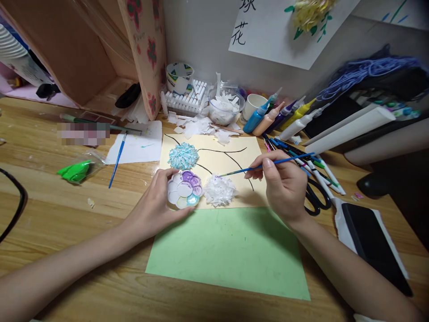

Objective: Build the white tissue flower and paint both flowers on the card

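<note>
My left hand point(161, 197) is closed around the rim of a white flower-shaped paint palette point(173, 192), with purple and teal paint in some of its wells. Between the fingers of my right hand point(284, 188) is a blue paintbrush point(278, 163), its tip touching the top of a white paper-petal flower point(219, 191). A few purple marks show on that flower near the tip. Above the palette, a blue-painted paper flower point(183, 156) sits on a cream sheet point(217, 142) with black drawn branches. Below lies a green sheet point(228, 255).
A bowl of torn white paper point(225, 107), a white cup point(254, 106) and several paint bottles point(256, 120) stand at the back. Black scissors point(317, 199), pens and a dark phone point(372, 246) lie at right. Another paintbrush point(117, 161) and a green packet point(75, 171) lie at left.
</note>
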